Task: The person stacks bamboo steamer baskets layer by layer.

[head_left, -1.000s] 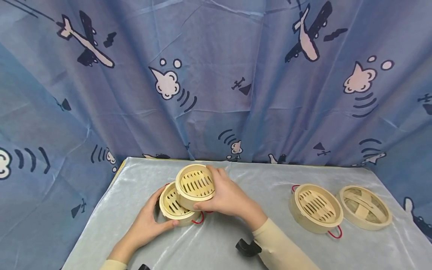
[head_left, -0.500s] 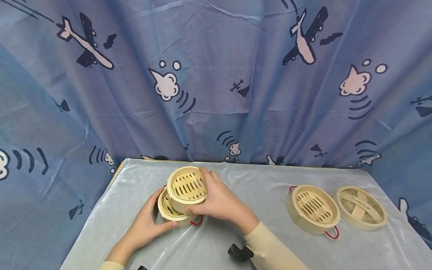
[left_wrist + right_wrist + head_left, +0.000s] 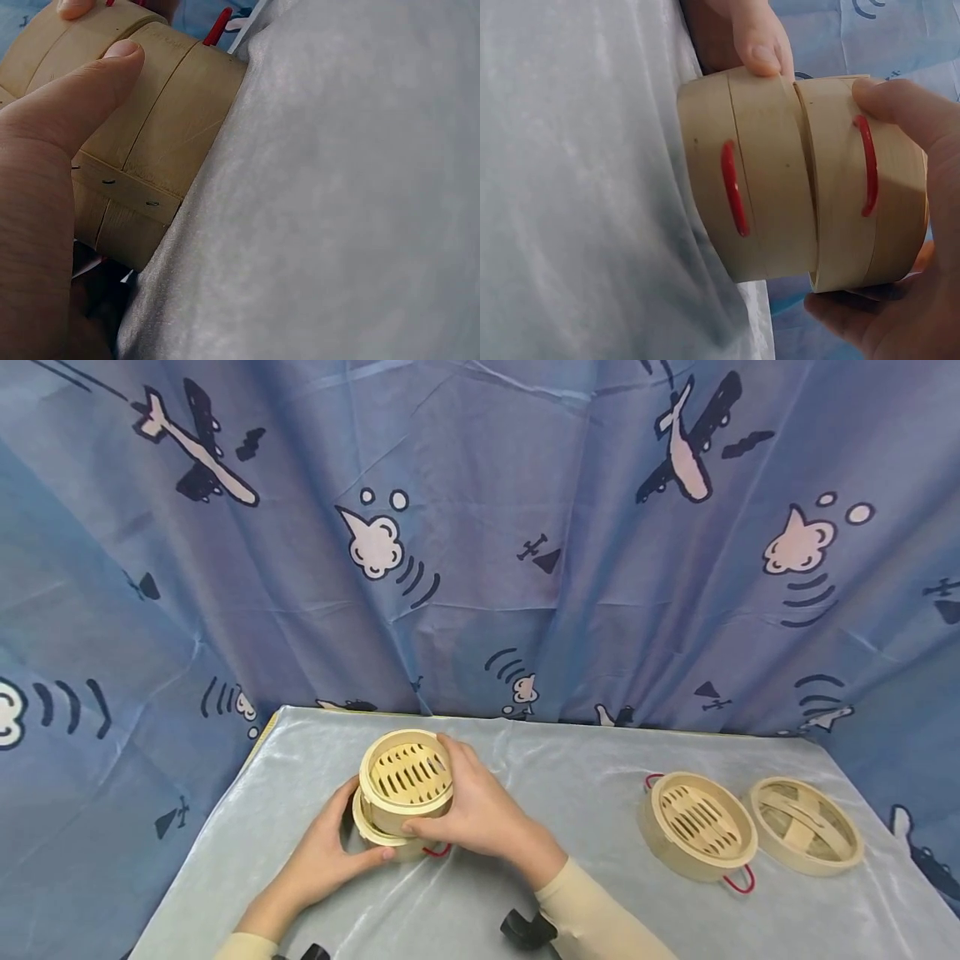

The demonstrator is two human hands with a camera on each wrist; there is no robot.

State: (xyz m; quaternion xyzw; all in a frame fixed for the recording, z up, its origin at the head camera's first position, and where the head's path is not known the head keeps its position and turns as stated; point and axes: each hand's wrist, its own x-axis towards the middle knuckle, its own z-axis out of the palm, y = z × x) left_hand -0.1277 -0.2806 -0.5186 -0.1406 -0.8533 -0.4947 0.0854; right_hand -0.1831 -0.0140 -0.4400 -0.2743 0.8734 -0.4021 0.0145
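Note:
My right hand [image 3: 483, 806] grips a small round bamboo steamer basket [image 3: 386, 820] with a slotted base and a red loop. It sits over a second bamboo steamer basket [image 3: 408, 852] on the cloth, covering most of its inside. My left hand [image 3: 322, 860] holds that lower basket from the left, thumb on its near wall. In the right wrist view the upper basket [image 3: 840, 180] meets the lower basket [image 3: 769, 172] slightly off line, a thin dark gap between their rims. The fingers behind the baskets are partly hidden.
At the right of the table stands another steamer basket [image 3: 678, 847] with red loops. Beside it lies a woven bamboo lid [image 3: 806, 835]. A pale grey cloth [image 3: 570, 793] covers the table, and a blue patterned curtain [image 3: 480, 568] hangs behind.
The right hand has brought the upper basket leftward over the lower one, which is now more covered. My left hand keeps its hold on the lower basket.

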